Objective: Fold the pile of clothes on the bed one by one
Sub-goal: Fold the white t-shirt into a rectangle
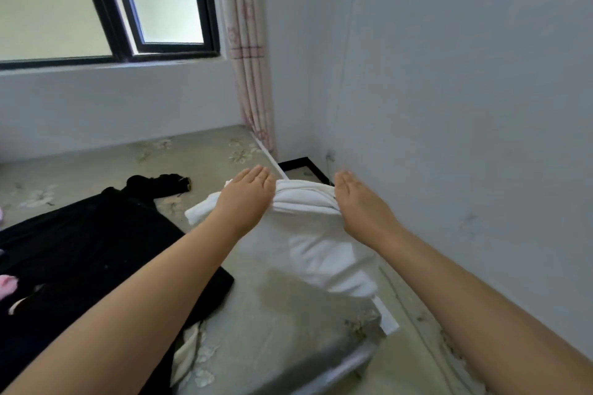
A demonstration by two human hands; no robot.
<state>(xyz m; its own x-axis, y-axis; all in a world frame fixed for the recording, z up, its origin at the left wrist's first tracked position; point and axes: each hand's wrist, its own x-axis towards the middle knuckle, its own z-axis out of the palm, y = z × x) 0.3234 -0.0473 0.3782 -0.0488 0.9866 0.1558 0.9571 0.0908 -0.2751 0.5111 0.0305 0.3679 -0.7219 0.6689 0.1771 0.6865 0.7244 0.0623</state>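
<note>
1. The bed [106, 167], under a pale floral sheet, filled the lower view and served as the landmark; a wall rose close along its right side.
2. A black garment [83, 244] lay spread on the bed's left part, not yet taken up.
3. The white garment [308, 234] hung over the bed's right edge, bunched along its top and drooping below. It looked light, soft and limp, likely to sag wherever unsupported, so the bunched top edge seemed the sound place to hold, one hand near each end.
4. The left hand [247, 196] was held over the bed's middle, palm down, fingers straight and together, pressing the top edge; a pinch underneath could not be told.
5. The right hand [356, 202], nearer the wall, had its fingers extended and its thumb side against the bunched cloth; whether it pinched could not be told.
</note>
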